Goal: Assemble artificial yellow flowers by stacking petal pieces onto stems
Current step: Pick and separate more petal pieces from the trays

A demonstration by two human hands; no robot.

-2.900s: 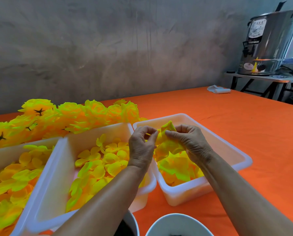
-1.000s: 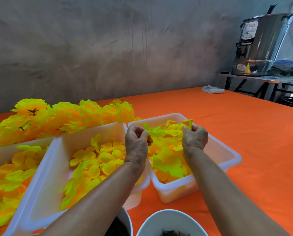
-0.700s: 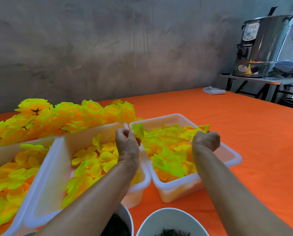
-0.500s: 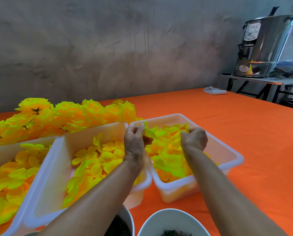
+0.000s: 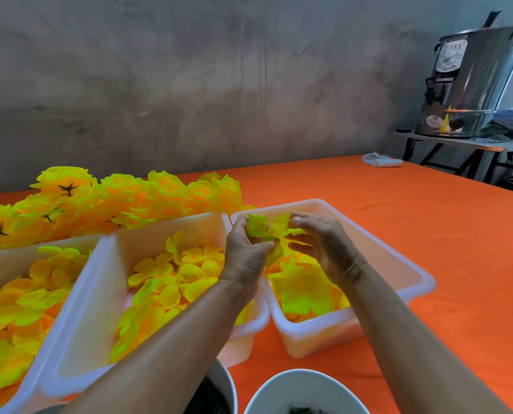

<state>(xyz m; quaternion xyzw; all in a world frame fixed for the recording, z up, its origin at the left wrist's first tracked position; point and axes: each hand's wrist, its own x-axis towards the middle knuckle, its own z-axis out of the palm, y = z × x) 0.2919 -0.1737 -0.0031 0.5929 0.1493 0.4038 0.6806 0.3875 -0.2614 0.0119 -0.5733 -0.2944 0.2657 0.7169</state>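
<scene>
Holding a yellow petal piece (image 5: 262,230) above the right-most tub (image 5: 410,264), the left hand (image 5: 244,258) pinches it; the right hand (image 5: 323,243), at 3 o'clock, touches it with relaxed fingers.

**Hands meet over the right-hand tub**

At centre frame the left hand (image 5: 244,252) grips a bunch of yellow petals (image 5: 267,230), fingers curled round it. The right hand (image 5: 323,245) touches the same bunch with nearly straight fingers. Both hover above a white tub (image 5: 398,264) of loose petals on an orange table (image 5: 428,219). Two more tubs (image 5: 100,294) fill the lower left; finished flowers (image 5: 114,201) pile behind them. A steel urn (image 5: 476,85) stands upper right.
</scene>
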